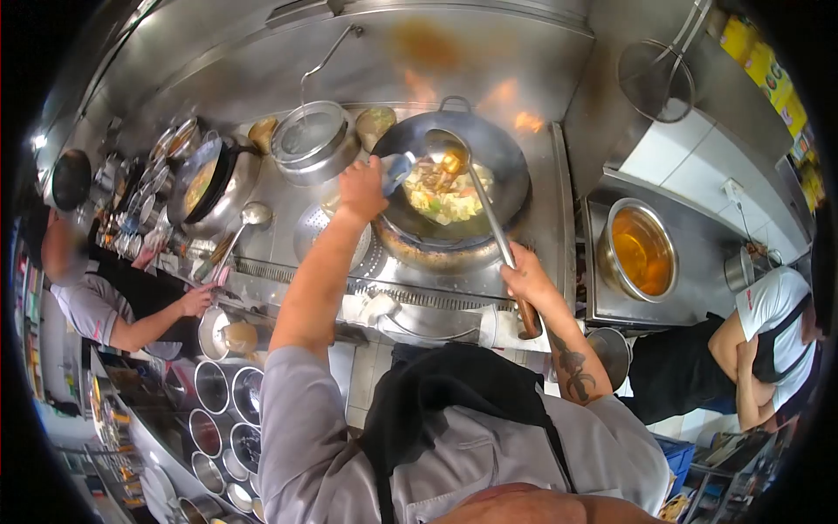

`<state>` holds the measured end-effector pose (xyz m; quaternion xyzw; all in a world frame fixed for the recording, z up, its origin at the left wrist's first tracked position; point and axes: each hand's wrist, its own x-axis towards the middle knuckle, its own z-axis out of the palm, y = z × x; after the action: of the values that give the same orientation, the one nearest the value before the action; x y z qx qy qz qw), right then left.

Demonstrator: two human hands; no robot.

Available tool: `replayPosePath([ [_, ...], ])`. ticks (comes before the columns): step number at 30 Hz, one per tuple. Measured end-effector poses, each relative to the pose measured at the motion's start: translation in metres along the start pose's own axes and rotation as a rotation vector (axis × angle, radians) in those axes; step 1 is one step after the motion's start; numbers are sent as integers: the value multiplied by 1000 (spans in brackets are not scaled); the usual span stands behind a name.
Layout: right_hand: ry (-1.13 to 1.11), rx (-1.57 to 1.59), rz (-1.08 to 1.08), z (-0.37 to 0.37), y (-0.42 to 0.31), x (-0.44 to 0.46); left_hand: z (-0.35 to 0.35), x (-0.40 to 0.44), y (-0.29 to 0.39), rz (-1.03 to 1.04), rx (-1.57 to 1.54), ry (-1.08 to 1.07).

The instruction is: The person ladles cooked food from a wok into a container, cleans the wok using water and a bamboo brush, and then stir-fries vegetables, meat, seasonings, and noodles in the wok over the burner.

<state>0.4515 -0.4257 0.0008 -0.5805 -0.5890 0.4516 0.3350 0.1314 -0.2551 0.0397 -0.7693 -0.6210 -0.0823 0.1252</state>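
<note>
In front of me a large dark wok (515,188) sits on the burner, holding sliced, cabbage-like food (445,201) and browner pieces. My right hand (525,275) is closed around the handle of a long ladle (491,214). Its wooden end points toward me, and its bowl hangs over the food. At the wok's left rim my left hand (360,188) is closed on a bluish-white, bottle-like object (399,169), tilted toward the wok. Fingers hide part of it, so its exact kind is unclear. Below my left forearm lies a perforated metal strainer (374,260).
Flames (526,121) rise behind the wok. On the right stands a metal bowl of amber liquid (642,249); a person with folded arms (755,349) is nearby. To the left are a lidded pot (310,144), another ladle (253,214) and a co-worker (122,301). Several metal containers (209,386) stand lower left.
</note>
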Motion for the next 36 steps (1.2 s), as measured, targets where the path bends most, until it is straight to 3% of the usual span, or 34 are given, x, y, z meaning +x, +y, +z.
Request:
replayPosePath([
  [1, 81, -169, -127, 2, 13, 5, -2, -7, -3, -62, -161, -55],
  [3, 231, -496, -400, 3, 34, 18, 12, -25, -14, -137, -459, 63],
  [8, 95, -430, -18, 1, -5, 7, -3, -120, -43, -325, -1012, 442],
  [10, 127, -579, -312, -5, 23, 18, -5, -169, -70, -454, -967, 517],
  [12, 86, -350, -94, 0, 9, 13, -17, -215, -91, -565, -890, 577],
  [17, 129, -448, -146, -16, 73, 46, 6, -305, -148, -780, -722, 767],
  [21, 120, -343, -52, 6, 28, 32, 41, -350, -168, -905, -614, 756],
  [24, 111, -372, -92, 13, 31, 38, 62, -364, -162, -944, -635, 698],
  [28, 122, -432, -97, 10, 38, 44, 94, -377, -157, -947, -959, 737],
  [29, 117, -439, -64, 12, 32, 42, 100, -388, -162, -896, -921, 637],
  [32, 96, -431, 65, 18, 3, 33, 104, -420, -192, -1054, -839, 321],
  [34, 103, -402, 86, 18, 6, 30, 132, -439, -227, -1216, -1023, 631],
  [36, 81, -363, 149, 22, -12, 22, 124, -425, -245, -1244, -1020, 674],
])
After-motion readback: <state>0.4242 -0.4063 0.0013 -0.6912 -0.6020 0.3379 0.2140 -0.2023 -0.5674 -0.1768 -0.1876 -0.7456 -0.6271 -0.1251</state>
